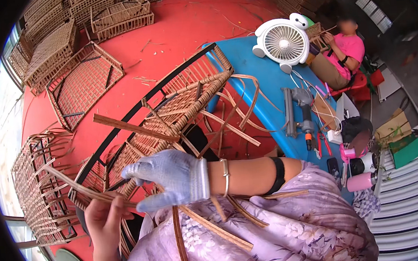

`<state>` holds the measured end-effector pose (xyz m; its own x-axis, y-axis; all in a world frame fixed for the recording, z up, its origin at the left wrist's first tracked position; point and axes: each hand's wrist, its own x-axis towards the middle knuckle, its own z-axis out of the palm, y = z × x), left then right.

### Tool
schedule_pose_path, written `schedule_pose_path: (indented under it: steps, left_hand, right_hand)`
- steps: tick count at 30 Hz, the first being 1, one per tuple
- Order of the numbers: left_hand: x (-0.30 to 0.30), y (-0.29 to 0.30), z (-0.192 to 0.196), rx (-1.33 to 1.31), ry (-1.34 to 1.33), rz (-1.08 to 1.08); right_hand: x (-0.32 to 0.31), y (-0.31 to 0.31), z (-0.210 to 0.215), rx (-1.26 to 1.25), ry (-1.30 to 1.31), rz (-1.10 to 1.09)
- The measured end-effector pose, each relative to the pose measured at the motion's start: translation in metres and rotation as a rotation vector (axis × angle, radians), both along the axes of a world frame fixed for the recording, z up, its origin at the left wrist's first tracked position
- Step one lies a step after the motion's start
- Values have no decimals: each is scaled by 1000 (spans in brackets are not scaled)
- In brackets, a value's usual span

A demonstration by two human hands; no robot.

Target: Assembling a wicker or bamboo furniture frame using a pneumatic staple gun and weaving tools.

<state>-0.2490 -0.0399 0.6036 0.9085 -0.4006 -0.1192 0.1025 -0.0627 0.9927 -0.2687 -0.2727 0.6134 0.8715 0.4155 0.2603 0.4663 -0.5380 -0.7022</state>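
Observation:
A half-woven rattan basket point(182, 105) with a black metal frame leans tilted in front of me, loose strips sticking out of its weave. My left hand point(106, 220), bare, pinches a pale flat rattan strip point(69, 181) between thumb and fingers at the lower left. Beside it, over the basket's near end, is my right hand point(171, 178) in a light blue-grey knit glove. Its thumb and fingers are apart, with the thumb tip close to the strip's near end. Several loose strips point(217, 227) hang across my floral clothing below the glove.
A blue table point(242, 53) at right carries a white fan point(283, 43), a power tool point(307, 117), red-handled pliers point(324, 142) and a pink bottle point(360, 182). Woven baskets point(85, 81) stand on the red floor at left. A person in pink point(348, 51) sits beyond the table, handling wickerwork.

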Motion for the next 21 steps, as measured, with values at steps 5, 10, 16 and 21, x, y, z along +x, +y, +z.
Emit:
schedule_pose_path:
  steps: [5,10,16,21]
  left_hand:
    - [-4,-31,14,357,-349,-437]
    - [3,-29,14,283,-342,-395]
    - [12,62,-18,409,-597,49]
    - [22,126,-55,805,-827,136]
  right_hand:
    - [7,15,-11,82,4,32]
    - [4,-25,10,714,91,-242]
    - [12,-237,4,647,-252,-1042]
    - [-27,-358,-64,-414,143,-1563]
